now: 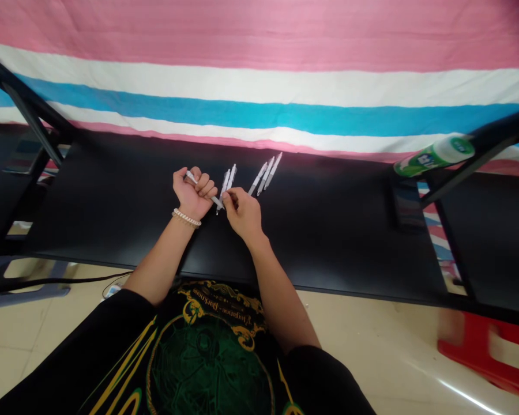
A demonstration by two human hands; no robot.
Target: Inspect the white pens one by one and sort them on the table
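My left hand [195, 192], palm up with a beaded bracelet at the wrist, is closed round a white pen [191, 176] whose far end sticks out toward the right. My right hand [243, 214] is pinched near that end, beside the pens on the table; its fingertips hide whatever is between them. Two white pens [230, 177] lie side by side just beyond the fingers. Another group of white and grey pens [273, 171] lies slanted a little farther right, one of them partly behind my right hand.
A black table [337, 230] spans the view, with a striped cloth [259, 115] behind it. A green canister with a white lid [435, 155] stands at the right by a black metal frame. A red stool [480, 351] is at lower right.
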